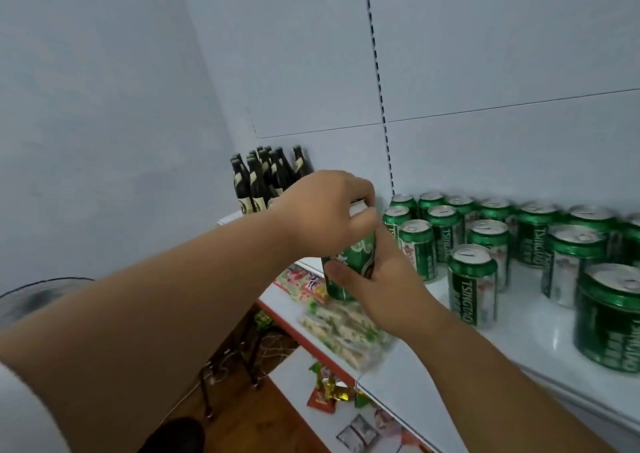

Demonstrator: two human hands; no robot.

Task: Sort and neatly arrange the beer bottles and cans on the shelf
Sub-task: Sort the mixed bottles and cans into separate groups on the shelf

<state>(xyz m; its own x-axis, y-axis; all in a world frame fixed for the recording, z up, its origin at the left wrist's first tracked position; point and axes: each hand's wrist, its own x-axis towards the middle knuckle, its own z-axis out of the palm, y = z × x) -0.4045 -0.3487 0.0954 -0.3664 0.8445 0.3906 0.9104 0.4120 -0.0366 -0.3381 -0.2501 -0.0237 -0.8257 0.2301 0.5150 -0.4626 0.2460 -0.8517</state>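
The right hand (pixel 377 279) wraps a green can (pixel 349 265) from below, thumb across its front. The left hand (pixel 325 210) pinches the can's top. Right of the hands stand cans (pixel 491 241) on the shelf (pixel 540 334); behind the left hand, bottles (pixel 263 178).

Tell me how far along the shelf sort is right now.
Partly done. The bottles stand grouped in the back left corner, and many cans stand upright on the right. One can is in hand: left hand on top, right hand around its side. Left: set it down and straighten the cans, which stand in loose, uneven rows.
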